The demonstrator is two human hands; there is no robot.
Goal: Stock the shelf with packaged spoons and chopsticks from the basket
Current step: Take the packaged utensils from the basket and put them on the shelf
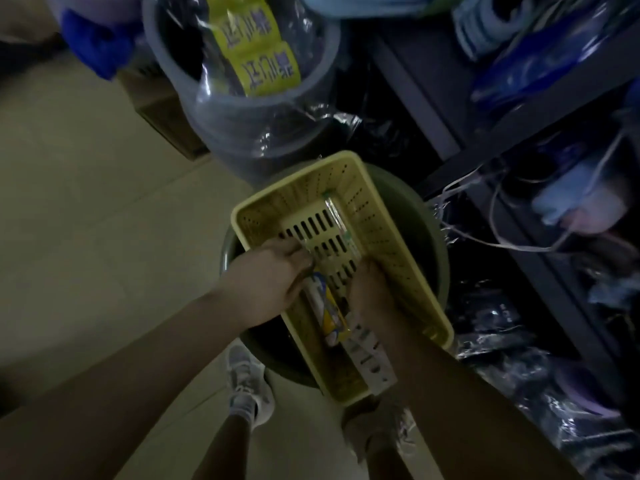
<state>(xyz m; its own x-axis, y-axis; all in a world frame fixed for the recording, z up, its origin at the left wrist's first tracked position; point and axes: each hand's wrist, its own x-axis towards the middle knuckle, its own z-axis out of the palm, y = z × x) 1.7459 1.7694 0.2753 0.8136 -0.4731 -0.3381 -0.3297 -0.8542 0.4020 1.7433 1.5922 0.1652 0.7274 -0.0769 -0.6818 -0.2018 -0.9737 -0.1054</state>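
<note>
A yellow perforated basket [398, 251] rests on top of a green round bin [433, 237]. Both my hands reach into it. My left hand [270, 275] is closed around the top of a yellow, white and blue packet [329, 313] and a clear wrapped packet. My right hand [370, 292] grips a white packaged item [370, 355] at the basket's near end. A long clear packet of chopsticks [341, 223] lies on the slotted basket floor, beyond my hands. The dark shelf [519, 140] stands to the right.
A grey bucket [242, 126] with plastic-wrapped goods and yellow labels stands behind the basket. The shelf holds blue and purple wrapped goods [571, 202]. Dark packets [502, 327] lie on the floor by the shelf. My shoes [247, 386] stand on the tiled floor.
</note>
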